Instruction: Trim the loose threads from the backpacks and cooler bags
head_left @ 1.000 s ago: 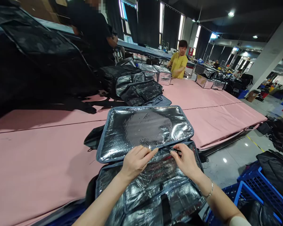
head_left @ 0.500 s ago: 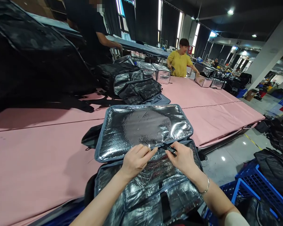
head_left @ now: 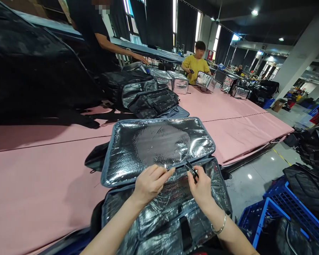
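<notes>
An insulated bag with silver foil lining lies in front of me, its lid (head_left: 122, 148) folded back onto the table and its foil body (head_left: 159, 216) towards me. My left hand (head_left: 150, 182) is closed at the seam between lid and body, thumb and forefinger pinching the edge; any thread there is too small to see. Just to its right, my right hand (head_left: 202, 184) grips small black thread snips (head_left: 192, 170). Their blades are apart and point up and left, close to the lid's blue-grey binding.
The pink-covered table (head_left: 48, 177) carries black bags (head_left: 154, 102) and foil-lined bags (head_left: 180, 82) farther back. A person in yellow (head_left: 196, 64) handles a silver bag (head_left: 205, 80). Another person in dark clothes (head_left: 93, 39) stands at the left. Blue crates (head_left: 266, 216) with black bags stand at the right.
My right hand has drawn the snips slightly away from my left fingers and turned them more upright. The person in yellow has shifted a silver bag leftward; the other person's arm reaches farther right.
</notes>
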`<state>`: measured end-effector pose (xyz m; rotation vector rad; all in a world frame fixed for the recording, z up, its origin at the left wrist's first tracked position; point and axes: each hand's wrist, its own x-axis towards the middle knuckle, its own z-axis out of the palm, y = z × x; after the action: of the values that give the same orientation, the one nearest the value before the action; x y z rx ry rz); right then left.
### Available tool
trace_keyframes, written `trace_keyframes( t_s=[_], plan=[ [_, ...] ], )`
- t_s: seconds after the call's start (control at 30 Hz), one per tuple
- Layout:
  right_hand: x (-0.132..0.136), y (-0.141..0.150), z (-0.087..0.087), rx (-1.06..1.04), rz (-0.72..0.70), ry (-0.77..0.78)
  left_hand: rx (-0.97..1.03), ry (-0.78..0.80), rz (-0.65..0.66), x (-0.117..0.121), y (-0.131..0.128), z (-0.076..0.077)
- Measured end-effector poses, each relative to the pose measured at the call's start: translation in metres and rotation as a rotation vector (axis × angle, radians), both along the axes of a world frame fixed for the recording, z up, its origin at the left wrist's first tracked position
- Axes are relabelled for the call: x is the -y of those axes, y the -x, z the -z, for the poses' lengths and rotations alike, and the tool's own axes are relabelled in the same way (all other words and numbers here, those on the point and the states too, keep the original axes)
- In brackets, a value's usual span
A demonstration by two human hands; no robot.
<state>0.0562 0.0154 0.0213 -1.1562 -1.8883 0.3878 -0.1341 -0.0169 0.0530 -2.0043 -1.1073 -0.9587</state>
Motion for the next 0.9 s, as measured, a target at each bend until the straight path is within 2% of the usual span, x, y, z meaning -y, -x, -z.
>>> trace_keyframes(
  t_s=[0.13,0.23,0.53,0.73,0.9],
  plan=[
    [-0.001,0.000,0.003,0.125,0.001,-0.152,0.002,0.011,-0.010,0.001,0.000,-0.001],
    [-0.004,-0.001,0.003,0.139,-0.038,-0.198,0.018,0.027,-0.008,0.001,0.000,0.000],
    [-0.007,-0.009,-0.011,0.147,-0.155,-0.098,0.027,0.033,-0.006,0.001,-0.001,0.001],
    [-0.006,-0.009,-0.022,0.317,-0.175,-0.145,0.027,0.008,0.000,0.002,0.000,0.002],
    [-0.006,-0.005,-0.024,0.356,-0.182,-0.171,0.062,0.041,0.007,0.002,0.001,0.005]
  ],
)
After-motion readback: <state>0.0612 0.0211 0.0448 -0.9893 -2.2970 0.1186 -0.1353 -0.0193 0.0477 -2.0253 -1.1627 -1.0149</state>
